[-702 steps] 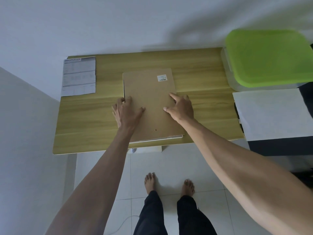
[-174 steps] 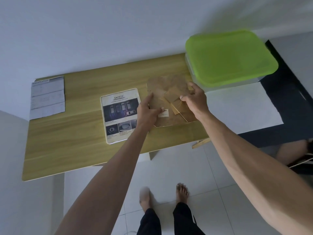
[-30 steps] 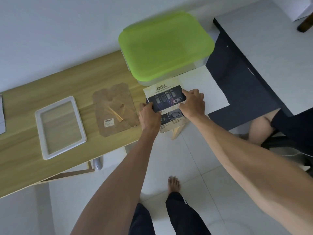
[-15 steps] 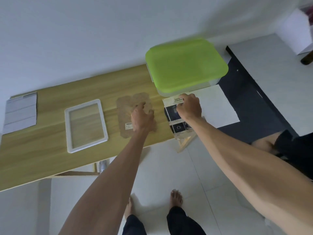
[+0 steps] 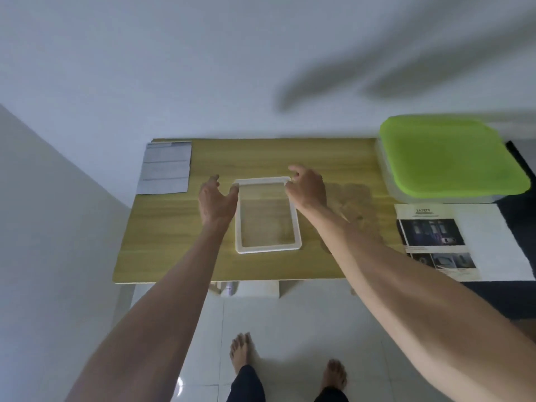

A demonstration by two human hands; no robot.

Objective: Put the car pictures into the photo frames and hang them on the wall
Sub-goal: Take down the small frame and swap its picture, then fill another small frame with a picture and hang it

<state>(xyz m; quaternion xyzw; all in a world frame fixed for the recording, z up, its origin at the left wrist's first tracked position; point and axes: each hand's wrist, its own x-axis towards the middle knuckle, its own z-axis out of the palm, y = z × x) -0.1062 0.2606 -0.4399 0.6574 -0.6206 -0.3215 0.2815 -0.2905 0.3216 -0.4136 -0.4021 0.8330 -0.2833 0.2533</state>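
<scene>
A white photo frame (image 5: 297,227) with a clear pane lies flat in the middle of the wooden table (image 5: 179,242). My left hand (image 5: 216,200) is at the frame's far left corner, fingers spread, thumb close to the rim. My right hand (image 5: 306,188) is at the far right corner, fingertips at the rim. Whether either hand grips the frame is unclear. The car picture (image 5: 435,242), headed SAFETY, lies on a white sheet (image 5: 499,242) to the right of the table. The brown backing board (image 5: 356,204) lies right of the frame, partly behind my right forearm.
A clear box with a green lid (image 5: 449,158) stands at the table's far right. A grey printed sheet (image 5: 166,168) lies at the far left corner. A dark surface (image 5: 519,297) lies under the white sheet. White walls stand behind and to the left.
Both hands left the backing board and the car picture and moved left to the frame's far corners. The picture now lies on the white sheet. The camera swung left.
</scene>
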